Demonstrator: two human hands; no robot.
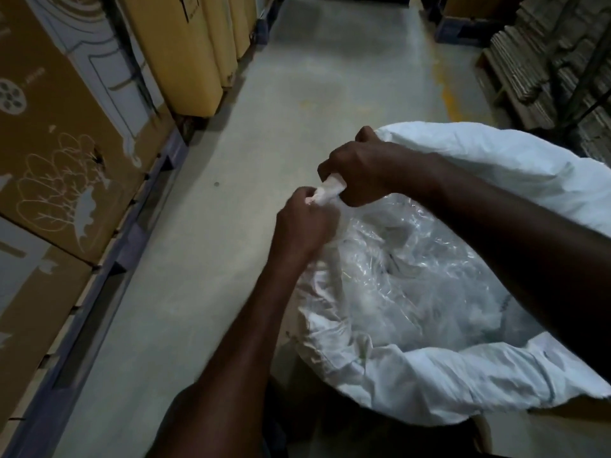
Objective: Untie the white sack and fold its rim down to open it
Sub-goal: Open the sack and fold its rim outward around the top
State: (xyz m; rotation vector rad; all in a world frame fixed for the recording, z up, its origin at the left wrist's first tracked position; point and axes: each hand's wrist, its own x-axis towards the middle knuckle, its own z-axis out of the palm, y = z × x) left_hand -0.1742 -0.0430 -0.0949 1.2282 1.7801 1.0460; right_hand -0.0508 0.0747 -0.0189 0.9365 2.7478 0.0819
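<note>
The white sack (463, 378) stands at the lower right, its woven rim folded outward around the mouth. Inside it lies a clear plastic liner (429, 269), gathered at the left into a twisted neck (330, 190). My right hand (360, 170) is closed around the upper part of that neck. My left hand (305, 223) pinches its loose end just below and to the left. Both hands sit over the sack's left edge, almost touching each other. Whatever fills the liner is blurred behind the plastic.
Tall printed cardboard boxes (59, 153) on blue pallets (109, 259) line the left side. Yellow-brown cartons (185, 54) stand further back. Stacked flat cardboard (542, 61) fills the right. A grey concrete aisle (297, 94) runs ahead between them.
</note>
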